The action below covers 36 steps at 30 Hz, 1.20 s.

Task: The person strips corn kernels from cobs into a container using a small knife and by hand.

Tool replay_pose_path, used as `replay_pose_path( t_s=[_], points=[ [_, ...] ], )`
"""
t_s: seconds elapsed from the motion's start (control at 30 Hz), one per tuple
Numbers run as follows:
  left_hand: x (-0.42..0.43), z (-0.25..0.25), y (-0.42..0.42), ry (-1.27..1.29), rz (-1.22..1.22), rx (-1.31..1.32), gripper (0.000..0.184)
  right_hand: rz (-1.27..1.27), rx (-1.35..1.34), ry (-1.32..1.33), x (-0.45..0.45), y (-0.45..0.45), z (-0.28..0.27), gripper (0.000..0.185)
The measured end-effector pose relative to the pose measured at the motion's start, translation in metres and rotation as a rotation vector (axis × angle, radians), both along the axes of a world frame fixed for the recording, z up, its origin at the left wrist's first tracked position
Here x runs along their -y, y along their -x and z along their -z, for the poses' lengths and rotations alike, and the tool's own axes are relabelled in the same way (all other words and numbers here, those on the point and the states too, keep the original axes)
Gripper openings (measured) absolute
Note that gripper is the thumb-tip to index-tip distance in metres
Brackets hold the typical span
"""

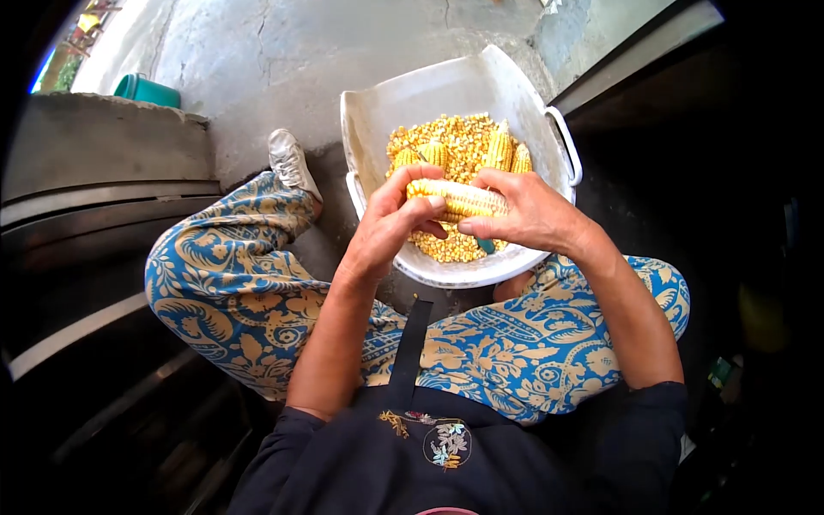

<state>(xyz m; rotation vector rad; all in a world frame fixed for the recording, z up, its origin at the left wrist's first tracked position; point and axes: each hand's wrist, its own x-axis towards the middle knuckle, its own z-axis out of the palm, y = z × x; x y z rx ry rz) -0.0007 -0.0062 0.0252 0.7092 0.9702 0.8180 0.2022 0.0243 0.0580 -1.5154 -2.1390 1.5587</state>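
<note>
Both hands hold one corn cob (pixel 463 199) crosswise above a white tub. My left hand (pixel 393 215) is closed round its left end, thumb on the near side. Round the right end my right hand (pixel 534 209) is closed, with its thumb pressed near the cob's lower edge. Part of the cob is stripped pale, while yellow kernels remain on other parts. Beneath it the white tub (pixel 369 116) holds loose corn kernels (pixel 451 247) and several more cobs, among them an upright-leaning corn cob (pixel 499 148). A small dark green thing (pixel 486 245) shows among the kernels, its kind unclear.
The tub has a white handle (pixel 566 146) on its right side. A green bucket (pixel 148 90) stands at the upper left by a low concrete wall (pixel 103 142). My patterned trouser legs (pixel 240 283) flank the tub on cracked concrete floor (pixel 283 51).
</note>
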Motion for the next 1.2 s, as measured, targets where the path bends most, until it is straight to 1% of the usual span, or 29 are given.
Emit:
replay_pose_path(
  t_s=[0.07,0.1,0.13,0.17,0.2,0.27,0.33,0.37,0.43,0.47,0.53,0.57,0.6,0.67,0.7,0.73,0.87,0.93,0.97,1.03,1.07,1.1,1.13,1.17,1.2],
  points=[
    [0.0,-0.002,0.0,-0.004,-0.03,-0.04,0.031,-0.029,0.017,-0.13,0.002,0.002,0.003,0.042],
    [0.001,0.0,0.0,-0.009,-0.043,-0.064,0.03,-0.032,0.017,-0.12,0.005,0.004,0.004,0.042],
    [0.001,0.002,-0.001,-0.017,-0.057,-0.09,0.028,-0.046,0.06,-0.228,0.008,0.007,0.004,0.042],
    [0.002,0.008,-0.003,-0.033,-0.087,-0.159,0.028,-0.065,0.103,-0.329,0.01,0.008,0.006,0.043],
    [0.002,0.011,-0.005,-0.055,-0.11,-0.231,0.027,-0.068,0.1,-0.32,0.01,0.01,0.007,0.043],
    [0.002,0.012,-0.004,-0.025,-0.105,-0.202,0.026,-0.078,0.127,-0.312,0.009,0.009,0.009,0.047],
    [0.001,0.01,-0.005,0.068,-0.103,-0.058,0.032,-0.065,0.109,-0.28,0.005,0.007,0.004,0.046],
    [0.0,0.009,-0.005,0.067,-0.104,-0.055,0.032,-0.059,0.098,-0.227,0.001,0.005,0.002,0.046],
    [0.0,0.006,-0.004,0.027,-0.094,0.075,0.039,-0.021,0.037,-0.131,-0.002,0.001,0.004,0.047],
    [0.0,0.008,-0.003,0.029,-0.094,0.079,0.039,-0.021,0.041,-0.129,-0.002,-0.001,0.005,0.047],
    [-0.001,0.009,-0.001,0.043,-0.068,0.214,0.045,-0.041,0.021,-0.14,-0.003,-0.002,0.005,0.048],
    [-0.001,0.007,-0.001,0.043,-0.086,0.223,0.041,-0.044,0.02,-0.139,-0.003,-0.002,0.004,0.048],
    [0.0,0.007,-0.001,0.042,-0.089,0.222,0.041,-0.045,0.031,-0.143,-0.003,-0.002,0.003,0.048],
    [0.001,0.007,-0.001,-0.014,-0.043,0.003,0.036,-0.051,0.038,-0.145,0.0,-0.001,0.005,0.048],
    [0.0,0.006,-0.002,-0.035,-0.075,-0.011,0.032,-0.033,0.027,-0.23,0.005,0.001,0.011,0.047],
    [0.001,0.007,-0.003,-0.034,-0.079,-0.013,0.032,-0.015,0.017,-0.312,0.008,0.002,0.014,0.047],
    [0.001,0.013,-0.003,-0.05,-0.119,-0.1,0.031,-0.026,0.052,-0.282,0.012,0.007,0.016,0.045],
    [0.004,0.016,-0.005,-0.05,-0.12,-0.142,0.031,-0.057,0.041,-0.472,0.015,0.008,0.022,0.045],
    [0.004,0.017,-0.008,-0.033,-0.145,-0.136,0.032,-0.059,0.042,-0.473,0.014,0.007,0.021,0.045],
    [0.002,0.017,-0.007,-0.018,-0.18,-0.131,0.032,-0.011,0.057,-0.294,0.01,0.008,0.018,0.046],
    [0.002,0.017,-0.006,0.035,-0.192,-0.081,0.035,-0.015,0.058,-0.294,0.008,0.008,0.018,0.046],
    [0.001,0.017,-0.006,0.089,-0.2,-0.03,0.038,0.002,0.028,-0.236,0.007,0.007,0.018,0.047],
    [0.001,0.015,-0.007,0.09,-0.198,-0.025,0.038,0.021,0.0,-0.178,0.005,0.006,0.018,0.047],
    [0.001,0.012,-0.007,0.086,-0.206,0.078,0.041,0.032,-0.003,-0.113,0.003,0.006,0.015,0.049],
    [0.0,0.009,-0.007,0.081,-0.216,0.179,0.044,0.032,-0.001,-0.114,0.002,0.005,0.015,0.049]
  ],
)
